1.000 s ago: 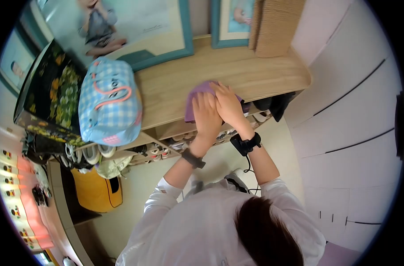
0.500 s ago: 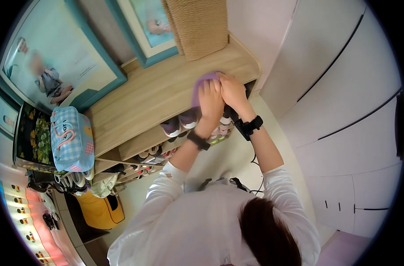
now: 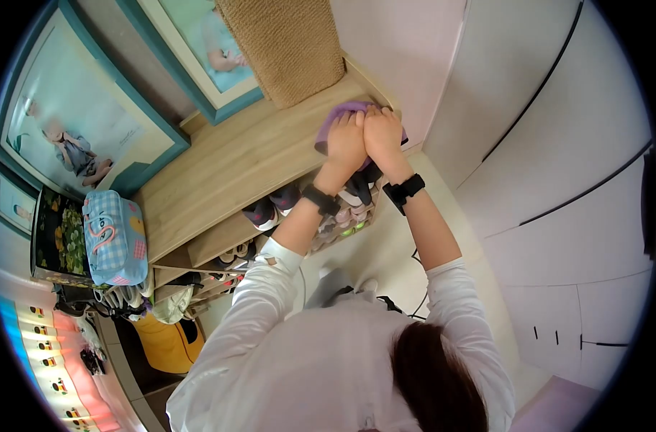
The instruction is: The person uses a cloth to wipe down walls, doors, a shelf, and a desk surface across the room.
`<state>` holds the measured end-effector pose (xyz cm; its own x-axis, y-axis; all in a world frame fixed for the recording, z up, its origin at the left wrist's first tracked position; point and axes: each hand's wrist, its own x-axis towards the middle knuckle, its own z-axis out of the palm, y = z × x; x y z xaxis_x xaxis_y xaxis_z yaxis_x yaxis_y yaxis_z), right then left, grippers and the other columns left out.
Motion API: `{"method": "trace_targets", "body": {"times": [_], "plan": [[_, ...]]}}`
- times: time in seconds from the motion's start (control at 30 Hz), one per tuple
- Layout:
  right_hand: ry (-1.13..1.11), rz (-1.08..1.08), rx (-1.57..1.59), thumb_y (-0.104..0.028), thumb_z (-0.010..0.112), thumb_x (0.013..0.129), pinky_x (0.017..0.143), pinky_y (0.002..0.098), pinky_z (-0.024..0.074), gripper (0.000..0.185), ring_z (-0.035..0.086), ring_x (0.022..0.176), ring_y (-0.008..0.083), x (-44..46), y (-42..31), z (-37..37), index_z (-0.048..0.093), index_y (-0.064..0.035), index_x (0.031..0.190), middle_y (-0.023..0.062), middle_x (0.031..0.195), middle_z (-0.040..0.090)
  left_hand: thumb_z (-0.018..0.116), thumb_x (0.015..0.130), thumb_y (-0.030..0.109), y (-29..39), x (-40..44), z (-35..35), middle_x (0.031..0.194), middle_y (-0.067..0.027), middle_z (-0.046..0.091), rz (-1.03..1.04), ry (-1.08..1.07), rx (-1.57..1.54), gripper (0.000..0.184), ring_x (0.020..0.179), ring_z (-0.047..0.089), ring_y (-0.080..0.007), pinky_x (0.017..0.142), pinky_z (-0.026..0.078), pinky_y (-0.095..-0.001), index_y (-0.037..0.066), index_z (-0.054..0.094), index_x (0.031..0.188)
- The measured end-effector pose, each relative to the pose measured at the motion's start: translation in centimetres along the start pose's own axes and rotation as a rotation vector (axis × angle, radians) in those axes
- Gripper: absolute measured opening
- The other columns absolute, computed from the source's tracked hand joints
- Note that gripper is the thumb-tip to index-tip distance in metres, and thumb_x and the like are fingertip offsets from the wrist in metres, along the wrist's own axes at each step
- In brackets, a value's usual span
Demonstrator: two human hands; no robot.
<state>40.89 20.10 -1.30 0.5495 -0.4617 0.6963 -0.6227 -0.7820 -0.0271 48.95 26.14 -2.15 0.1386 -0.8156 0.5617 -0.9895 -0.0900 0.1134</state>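
A purple cloth (image 3: 331, 129) lies bunched at the right end of the wooden shelf top (image 3: 227, 155). My left hand (image 3: 347, 142) is closed on it, fingers bent over the fabric. Side by side with it, my right hand (image 3: 384, 137) also grips the cloth, near the shelf's corner. The palms are hidden, and part of the cloth hangs past the front edge, under my hands.
A brown textured board (image 3: 288, 54) and framed pictures (image 3: 90, 137) stand along the back. At the left sit a blue checked bag (image 3: 112, 241) and a dark floral box (image 3: 58, 234). Shoes (image 3: 261, 214) fill the compartments below. White cabinets (image 3: 551, 209) are on the right.
Both hands and the purple cloth have moved right along the shelf top to its end. My right hand, earlier partly over my left, now rests beside it. The view has turned and shifted.
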Motion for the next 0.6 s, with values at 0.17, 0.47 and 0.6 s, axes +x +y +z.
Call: {"method": "trace_targets", "body": {"times": [0.17, 0.47, 0.6], "plan": [[0.026, -0.068, -0.15, -0.013, 0.055, 0.076, 0.077, 0.0384, 0.0401, 0.01, 0.055, 0.08, 0.0241, 0.4, -1.0, -0.6, 0.064, -0.0099, 0.077, 0.0081, 0.077, 0.061, 0.052, 0.079, 0.016, 0.4, -0.5, -1.2, 0.1, -0.0132, 0.061, -0.033, -0.072, 0.068, 0.032, 0.103, 0.054, -0.0302, 0.095, 0.039, -0.0407, 0.002, 0.054, 0.107], [-0.223, -0.088, -0.291, -0.017, 0.051, 0.082, 0.071, 0.0382, 0.0409, 0.014, 0.058, 0.08, 0.0232, 0.9, -1.4, -1.9, 0.064, -0.0128, 0.079, 0.0062, 0.08, 0.064, 0.055, 0.08, 0.021, 1.5, -0.9, -3.1, 0.117, -0.0183, 0.057, -0.15, -0.072, -0.111, 0.045, 0.115, 0.05, -0.0313, 0.101, 0.035, -0.0412, -0.002, 0.05, 0.118], [-0.226, -0.076, -0.239, -0.016, 0.051, 0.084, 0.067, 0.0386, 0.0403, 0.015, 0.057, 0.08, 0.0241, 0.1, -1.1, -1.5, 0.065, -0.0113, 0.078, 0.0067, 0.075, 0.064, 0.059, 0.074, 0.016, 1.5, -1.6, -3.0, 0.097, -0.0166, 0.062, -0.05, 0.05, -0.077, 0.037, 0.096, 0.057, -0.0318, 0.088, 0.042, -0.0401, -0.001, 0.052, 0.107]]}}
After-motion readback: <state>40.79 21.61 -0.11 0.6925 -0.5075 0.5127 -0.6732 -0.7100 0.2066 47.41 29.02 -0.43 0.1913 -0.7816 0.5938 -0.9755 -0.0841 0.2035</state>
